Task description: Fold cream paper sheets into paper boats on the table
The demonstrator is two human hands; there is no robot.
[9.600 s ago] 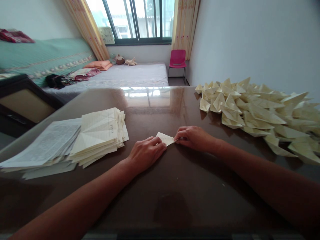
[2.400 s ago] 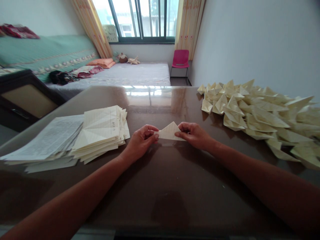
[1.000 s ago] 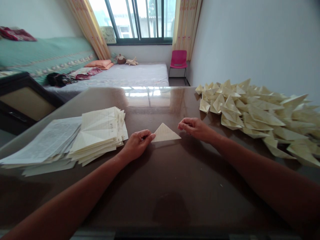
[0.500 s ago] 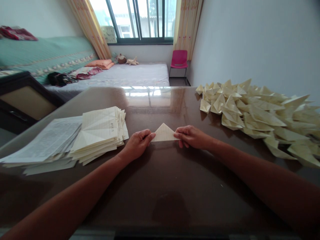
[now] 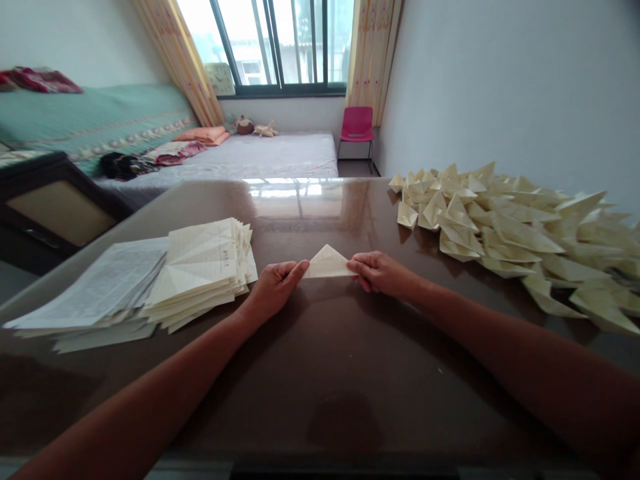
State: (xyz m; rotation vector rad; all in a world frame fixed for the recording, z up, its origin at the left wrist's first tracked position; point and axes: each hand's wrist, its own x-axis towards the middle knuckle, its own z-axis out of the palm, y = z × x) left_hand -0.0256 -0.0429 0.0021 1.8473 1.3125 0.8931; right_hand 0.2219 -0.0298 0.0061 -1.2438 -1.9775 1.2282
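Between my two hands is a small triangle of folded cream paper (image 5: 328, 263), its point facing away from me and its straight edge nearest me. My left hand (image 5: 275, 287) pinches the left corner between thumb and fingers. At the opposite corner, my right hand (image 5: 380, 272) grips the paper the same way, its lower fingers curled beneath. The folded paper is held just above the brown tabletop (image 5: 320, 373); whether it touches the surface I cannot tell.
Left of my hands lies a stack of creased cream sheets (image 5: 197, 270), overlapping a pile of printed white sheets (image 5: 100, 283). A large heap of folded paper boats (image 5: 515, 227) covers the table's right side. Beyond the table are a bed (image 5: 280, 152) and a pink chair (image 5: 357, 124).
Both hands keep their grip on the paper's corners. The triangle looks slightly flatter, its near edge a little higher in view. The camera view has shifted slightly.
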